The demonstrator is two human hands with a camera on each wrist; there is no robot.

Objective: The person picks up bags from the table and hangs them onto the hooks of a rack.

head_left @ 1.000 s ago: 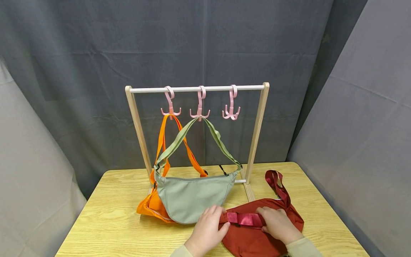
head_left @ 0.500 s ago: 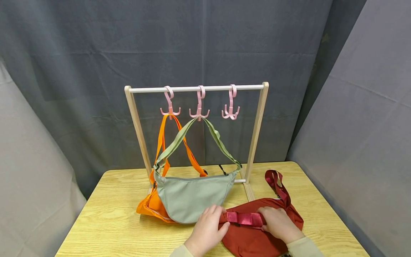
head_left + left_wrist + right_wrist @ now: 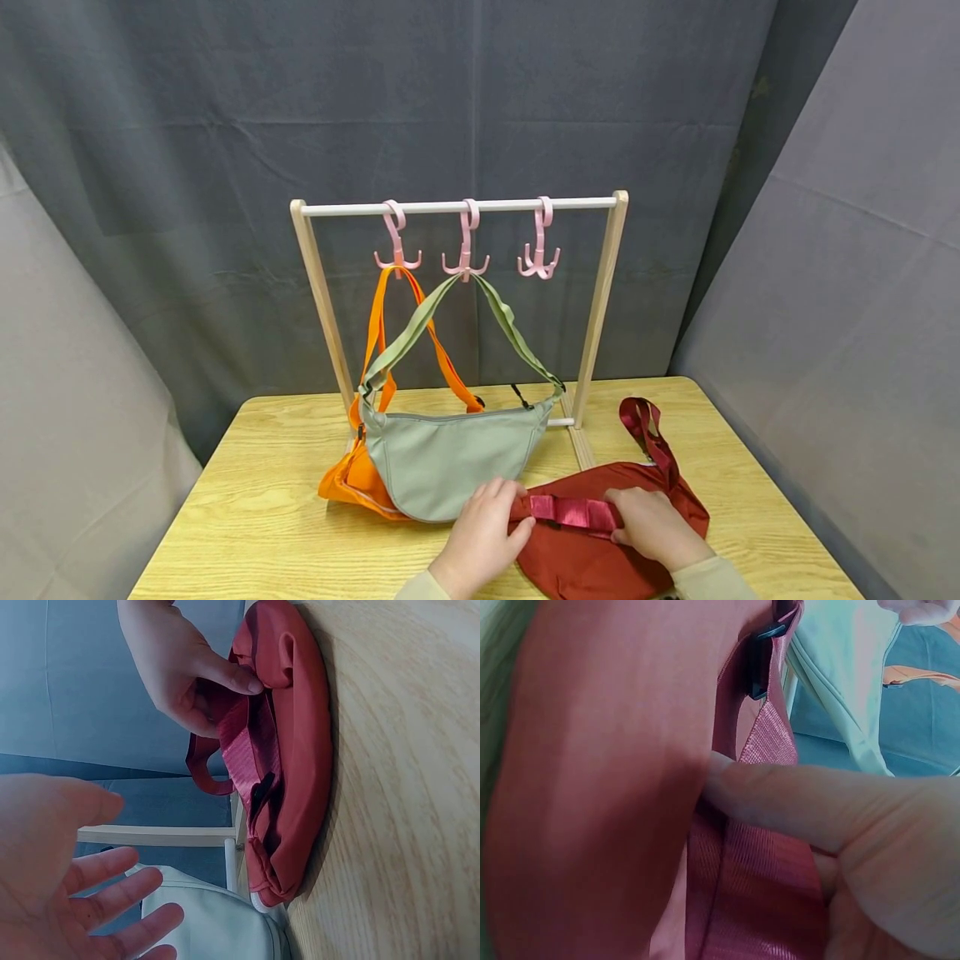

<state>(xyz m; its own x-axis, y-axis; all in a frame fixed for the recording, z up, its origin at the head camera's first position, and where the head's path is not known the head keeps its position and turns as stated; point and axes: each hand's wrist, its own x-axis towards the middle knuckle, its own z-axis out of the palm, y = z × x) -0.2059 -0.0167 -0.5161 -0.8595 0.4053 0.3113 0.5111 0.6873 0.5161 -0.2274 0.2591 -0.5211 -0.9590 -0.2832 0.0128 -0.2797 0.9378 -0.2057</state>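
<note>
A dark red shoulder bag lies on the table at the front right, its shiny strap running across the top. My right hand pinches this strap between thumb and fingers, seen close up in the right wrist view. At the bag's left end, my left hand hovers with loosely spread fingers, and the left wrist view shows nothing in them. Just behind the left hand, a sage green bag hangs by its strap from the middle pink hook. An orange bag, partly hidden behind it, hangs from the left hook.
The wooden rack with its white rail stands on the light wood table. A third pink hook at the right carries no bag. Grey curtains surround the table at the back and sides.
Hardly anything differs. The right hand has shifted very slightly to the right and down with the strap; both bags on the rack stay as they were.
</note>
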